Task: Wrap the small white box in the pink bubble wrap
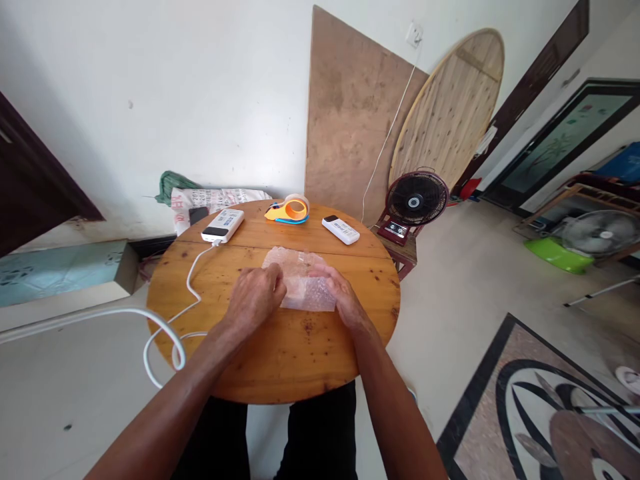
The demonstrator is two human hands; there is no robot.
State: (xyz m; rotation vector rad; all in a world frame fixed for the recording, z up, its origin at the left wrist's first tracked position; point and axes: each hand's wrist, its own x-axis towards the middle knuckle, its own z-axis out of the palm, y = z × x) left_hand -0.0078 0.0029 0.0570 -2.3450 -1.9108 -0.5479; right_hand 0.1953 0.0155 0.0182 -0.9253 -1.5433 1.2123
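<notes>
A clear sheet of bubble wrap lies on the round wooden table. My left hand rests on the sheet's left edge with its fingers curled down over it. On the right side, my right hand lies with its fingers pressed onto the wrap. What is under the wrap, if anything, is hidden.
At the table's far side sit a white power bank with a white cable, an orange tape dispenser and a white remote. A black fan stands behind the table. Boards lean on the wall.
</notes>
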